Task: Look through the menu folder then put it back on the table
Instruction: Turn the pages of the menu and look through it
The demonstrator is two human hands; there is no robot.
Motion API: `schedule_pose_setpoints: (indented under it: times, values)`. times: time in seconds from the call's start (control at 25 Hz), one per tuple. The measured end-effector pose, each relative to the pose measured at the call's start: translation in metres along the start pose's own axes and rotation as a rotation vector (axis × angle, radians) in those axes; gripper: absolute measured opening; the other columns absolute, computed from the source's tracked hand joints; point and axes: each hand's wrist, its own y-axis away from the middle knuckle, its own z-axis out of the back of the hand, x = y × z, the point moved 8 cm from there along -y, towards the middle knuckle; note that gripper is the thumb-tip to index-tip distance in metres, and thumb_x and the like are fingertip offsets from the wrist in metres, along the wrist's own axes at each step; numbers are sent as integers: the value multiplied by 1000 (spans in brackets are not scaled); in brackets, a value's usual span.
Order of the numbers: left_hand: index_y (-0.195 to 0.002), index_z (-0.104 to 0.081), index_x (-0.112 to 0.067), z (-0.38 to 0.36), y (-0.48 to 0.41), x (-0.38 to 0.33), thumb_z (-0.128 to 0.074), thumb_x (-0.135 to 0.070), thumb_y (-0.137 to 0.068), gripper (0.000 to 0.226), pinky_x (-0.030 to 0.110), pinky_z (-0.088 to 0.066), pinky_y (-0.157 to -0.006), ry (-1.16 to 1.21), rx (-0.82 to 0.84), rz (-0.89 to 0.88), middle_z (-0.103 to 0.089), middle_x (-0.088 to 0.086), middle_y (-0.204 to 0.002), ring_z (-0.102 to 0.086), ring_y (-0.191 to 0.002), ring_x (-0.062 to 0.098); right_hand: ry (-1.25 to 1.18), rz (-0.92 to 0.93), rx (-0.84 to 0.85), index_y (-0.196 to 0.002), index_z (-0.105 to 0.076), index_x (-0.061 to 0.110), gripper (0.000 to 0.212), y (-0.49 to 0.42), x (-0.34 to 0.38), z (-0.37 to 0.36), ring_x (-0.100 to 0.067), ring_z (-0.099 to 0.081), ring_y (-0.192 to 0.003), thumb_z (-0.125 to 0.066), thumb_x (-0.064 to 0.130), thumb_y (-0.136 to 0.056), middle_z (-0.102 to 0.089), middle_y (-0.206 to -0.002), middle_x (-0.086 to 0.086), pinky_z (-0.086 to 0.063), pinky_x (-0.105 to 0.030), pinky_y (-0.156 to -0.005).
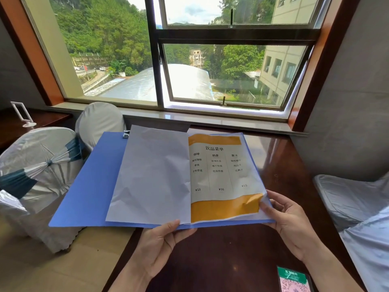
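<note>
The blue menu folder [88, 186] lies open in the air above the dark wooden table [280, 161]. A blank white page [151, 175] is turned over to the left. On the right shows a printed drinks menu page [221, 175] with orange bands at top and bottom. My left hand [162, 243] holds the folder's near edge at the spine from below. My right hand [288, 220] grips the lower right corner, its thumb on the curled corner of the menu page.
A green and pink card [294, 280] lies on the table near my right forearm. Chairs in white covers [42, 171] stand at the left, another cover [357, 203] at the right. A window and its sill [189, 114] lie just beyond the table.
</note>
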Motion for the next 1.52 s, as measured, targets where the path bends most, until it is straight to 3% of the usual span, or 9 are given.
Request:
schedule_pose_setpoints:
  times: [0.24, 0.4, 0.64, 0.84, 1.0, 1.12, 1.24, 1.4, 1.52]
  values:
    - [-141, -47, -6, 5, 0, 3, -63, 5, -78, 65, 61, -61, -79, -24, -47, 32, -51, 29, -142, -66, -112, 46, 143, -43, -14, -94, -80, 14, 25, -1, -2, -2, -34, -74, -100, -72, 31, -78, -79, -105, -12, -60, -45, -89]
    - [-140, -48, -5, 3, -1, 1, -63, 8, -79, 64, 62, -60, -79, -15, -37, 6, -55, 26, -136, -69, -107, 43, 352, 63, -133, -86, -80, 11, 16, -3, 8, 4, -23, -64, -114, -73, 25, -83, -66, -127, -2, -52, -45, -99]
    - [-142, -45, -5, 1, -4, 7, -64, 8, -80, 66, 59, -61, -78, -25, -16, 10, -51, 30, -142, -65, -114, 48, 335, 230, -209, -83, -74, 15, 28, 11, 38, -22, -24, -74, -83, -70, 42, -76, -78, -85, -6, -60, -43, -80]
    - [-138, -51, -18, -9, -9, 20, -61, 11, -84, 62, 60, -59, -80, 20, 83, 37, -61, 25, -136, -60, -119, 51, 115, 334, 44, -79, -74, 20, 11, 13, 59, -98, -11, -69, -73, -70, 27, -86, -76, -75, 1, -55, -23, -70]
    - [-131, -60, -6, -30, -8, 25, -71, 9, -82, 53, 62, -55, -89, 29, 214, 27, -60, 27, -136, -57, -123, 52, 184, 350, 212, -78, -72, 31, 12, 9, 47, -165, -15, -69, -98, -67, 26, -87, -76, -95, 12, -52, -40, -92]
    - [-126, -66, -16, -42, -3, 20, -82, 4, -74, 58, 63, -52, -92, 11, 276, -46, -63, 19, -135, -59, -123, 48, 304, 347, 301, -79, -67, 35, 20, 8, 36, -195, -11, -70, -101, -61, 24, -95, -76, -110, 15, -53, -38, -92]
    - [-135, -58, -18, -42, -2, 20, -72, 11, -77, 66, 63, -53, -90, -11, 251, -74, -59, 22, -140, -57, -124, 49, 447, 323, 325, -79, -62, 36, 24, 8, 27, -211, -5, -67, -102, -59, 23, -98, -73, -119, 17, -50, -30, -89]
    - [-143, -49, -10, -46, 0, 20, -63, 13, -78, 70, 56, -57, -88, -3, 233, -56, -54, 27, -143, -54, -127, 48, 652, 317, 395, -91, -64, 36, 15, 14, 15, -224, 1, -57, -120, -55, 46, -97, -64, -133, 21, -39, -42, -111]
    - [-145, -41, 0, -45, -2, 20, -59, 15, -81, 68, 51, -58, -86, 7, 220, -28, -53, 31, -142, -58, -124, 45, 591, 274, 408, -110, -68, 29, 23, 18, 12, -217, 5, -55, -122, -54, 43, -99, -64, -134, 19, -44, -30, -106]
